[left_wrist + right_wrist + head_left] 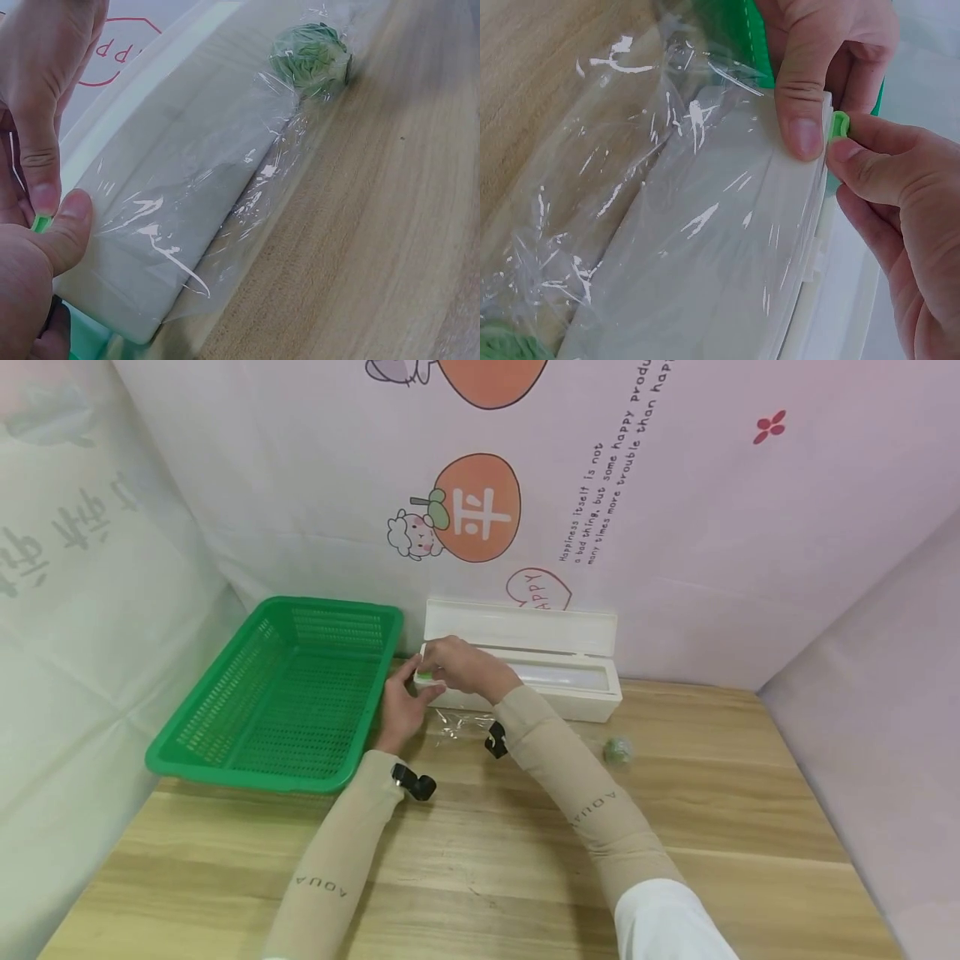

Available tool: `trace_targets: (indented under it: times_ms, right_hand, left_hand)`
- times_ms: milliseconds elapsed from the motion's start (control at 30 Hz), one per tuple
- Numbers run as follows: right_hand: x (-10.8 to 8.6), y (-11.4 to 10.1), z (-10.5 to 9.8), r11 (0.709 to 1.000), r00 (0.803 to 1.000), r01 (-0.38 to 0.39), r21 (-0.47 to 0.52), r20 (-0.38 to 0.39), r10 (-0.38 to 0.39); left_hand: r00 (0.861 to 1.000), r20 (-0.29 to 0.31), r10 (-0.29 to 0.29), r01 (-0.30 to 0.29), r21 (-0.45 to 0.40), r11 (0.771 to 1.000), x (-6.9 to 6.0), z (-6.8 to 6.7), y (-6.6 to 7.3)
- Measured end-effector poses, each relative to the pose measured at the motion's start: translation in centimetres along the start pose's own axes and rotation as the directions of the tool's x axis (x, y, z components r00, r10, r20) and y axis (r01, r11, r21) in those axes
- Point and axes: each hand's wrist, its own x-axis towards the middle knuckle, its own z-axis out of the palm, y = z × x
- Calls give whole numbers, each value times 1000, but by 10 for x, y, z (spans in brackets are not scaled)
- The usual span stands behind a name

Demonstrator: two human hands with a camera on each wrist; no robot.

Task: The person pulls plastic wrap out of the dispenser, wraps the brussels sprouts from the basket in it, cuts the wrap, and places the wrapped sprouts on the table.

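A long white cling film dispenser [577, 703] stands along the back of the table with its lid [525, 625] raised. My left hand [401, 710] grips its left end, the thumb lying on the front edge over the film. Thumb and finger of my right hand [468, 668] pinch a small green slider [841, 124] at that same end. Clear film [225, 180] hangs down the dispenser's front onto the table. Under the film's far end, at the right, lies a small leafy green ball [309, 56], like a little cabbage. Part of the left fingers is hidden behind the dispenser.
A green plastic basket [255, 783] stands at the left, close beside my left hand and the dispenser's end. Directly behind the dispenser rises a printed cloth wall [675, 602]. The wooden table [720, 827] stretches out to the right and front.
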Motion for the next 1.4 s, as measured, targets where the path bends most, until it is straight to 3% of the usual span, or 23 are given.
trace_targets:
  times_ms: [233,567,900,1200,1400]
  right_hand:
    - [0,1,-1,1000,1000,3,-21,16,-3]
    - [-2,4,0,998,999,19,-57,26,-18]
    - [-6,4,-6,997,998,10,-72,67,-6]
    - [-35,19,-14,997,997,-6,-75,78,12]
    - [-66,27,-20,995,993,-83,-58,81,88]
  left_hand:
    - [1000,-14,-1,2,24,1000,1,0,-2]
    - [999,-36,41,-42,-31,999,0,4,-3]
    - [997,-42,70,-71,-27,997,0,3,-4]
    - [997,-59,43,-44,-15,999,0,1,-1]
    - [999,-36,0,-1,-35,999,0,3,-1]
